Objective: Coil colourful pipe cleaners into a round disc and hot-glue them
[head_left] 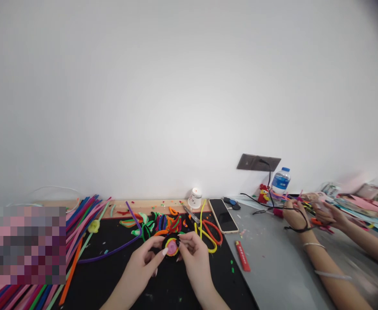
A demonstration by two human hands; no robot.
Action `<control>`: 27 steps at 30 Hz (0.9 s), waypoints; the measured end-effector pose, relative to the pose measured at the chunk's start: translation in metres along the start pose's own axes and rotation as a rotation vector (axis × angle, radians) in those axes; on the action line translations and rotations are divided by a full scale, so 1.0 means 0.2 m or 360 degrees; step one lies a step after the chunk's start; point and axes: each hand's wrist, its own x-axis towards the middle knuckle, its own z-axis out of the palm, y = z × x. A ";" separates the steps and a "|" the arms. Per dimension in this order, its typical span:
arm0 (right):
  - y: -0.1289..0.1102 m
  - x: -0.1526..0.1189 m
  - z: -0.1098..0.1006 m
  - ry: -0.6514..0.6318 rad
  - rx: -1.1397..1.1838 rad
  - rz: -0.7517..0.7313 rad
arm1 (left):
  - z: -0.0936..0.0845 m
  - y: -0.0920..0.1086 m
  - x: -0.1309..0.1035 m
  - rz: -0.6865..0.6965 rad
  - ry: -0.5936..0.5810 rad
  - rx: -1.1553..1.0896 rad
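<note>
Between both hands, above a black mat (111,284), is a small round coil (172,247) with a pink middle, a yellow ring and black at its outer edge. My left hand (147,258) pinches its left side, the thumb lying over the front. On the right side, my right hand (193,260) grips the black edge between thumb and fingers. Just behind the hands lies a heap of bent, colourful pipe cleaners (166,224). Yellow and orange pipe cleaners (213,245) curve beside my right hand, near scissors (192,214).
A bundle of long pipe cleaners (79,232) fills the left side. A phone (223,215), a red packet (242,256), a paper cup (194,199) and a water bottle (280,183) stand or lie around. A co-worker's hands (297,215) handle things at the right.
</note>
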 end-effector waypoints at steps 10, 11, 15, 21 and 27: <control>-0.01 0.00 0.01 -0.0018 0.0036 0.0036 | 0.01 0.02 0.00 -0.0006 -0.0052 -0.0102; -0.01 0.00 0.01 -0.0023 0.0039 0.0035 | 0.01 0.02 0.00 0.0000 -0.0061 -0.0099; -0.01 0.00 0.01 -0.0047 0.0040 0.0033 | 0.01 0.01 0.00 -0.0007 -0.0058 -0.0083; -0.02 -0.01 0.01 -0.0084 0.0058 0.0039 | 0.00 0.00 0.00 0.0039 -0.0037 -0.0063; -0.02 -0.01 0.01 -0.0092 0.0071 0.0050 | 0.00 0.02 0.00 0.0076 -0.0016 -0.0025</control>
